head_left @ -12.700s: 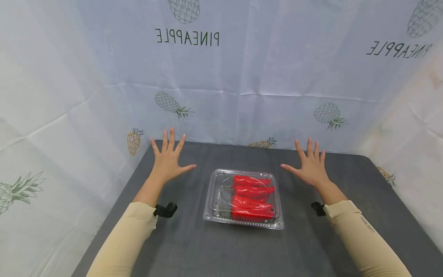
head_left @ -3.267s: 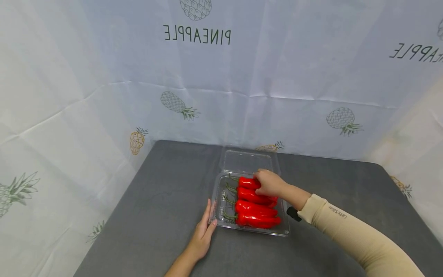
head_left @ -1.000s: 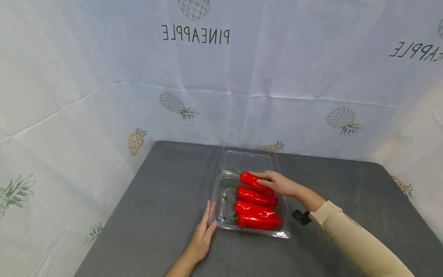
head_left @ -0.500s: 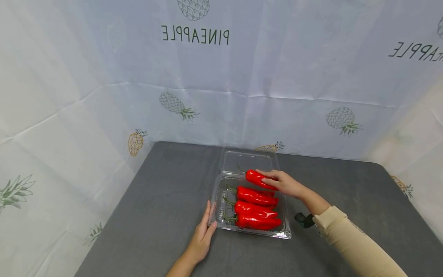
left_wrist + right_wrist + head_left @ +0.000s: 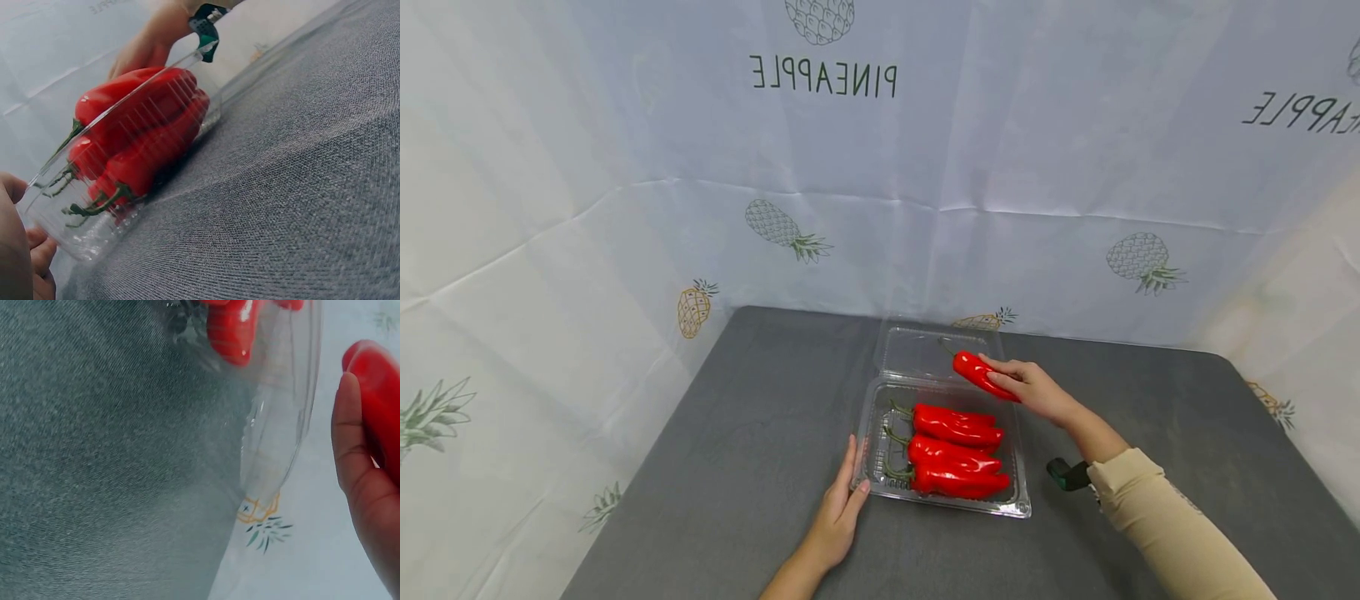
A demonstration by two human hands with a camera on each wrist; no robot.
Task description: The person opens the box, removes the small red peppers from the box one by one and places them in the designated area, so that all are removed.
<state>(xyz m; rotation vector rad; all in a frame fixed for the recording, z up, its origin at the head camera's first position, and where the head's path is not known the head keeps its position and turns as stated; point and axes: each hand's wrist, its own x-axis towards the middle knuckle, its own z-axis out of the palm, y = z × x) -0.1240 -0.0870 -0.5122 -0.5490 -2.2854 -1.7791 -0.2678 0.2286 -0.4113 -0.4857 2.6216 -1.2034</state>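
My right hand (image 5: 1041, 392) holds a long red pepper (image 5: 976, 371) between thumb and fingers, raised over the back right corner of a clear plastic box (image 5: 943, 503). Its thin green stem points to the back left. In the right wrist view the thumb lies along the pepper (image 5: 378, 384), which the frame cuts off. My left hand (image 5: 835, 512) grips the box's front left side, thumb at the rim and fingers against the wall. Several more red peppers (image 5: 955, 427) lie side by side in the box, green stems (image 5: 103, 203) to the left.
The box's clear lid (image 5: 925, 348) is folded back behind it, reaching the table's rear edge. Dark grey cloth covers the table (image 5: 775, 400). White curtains (image 5: 1037, 167) with pineapple prints hang behind and at the sides. A black wrist camera (image 5: 1066, 475) hangs under my right wrist.
At first the box was closed and both hands were spread apart. Later, with the lid open, my right hand took the rearmost pepper and lifted it back and right; my left hand stayed put.
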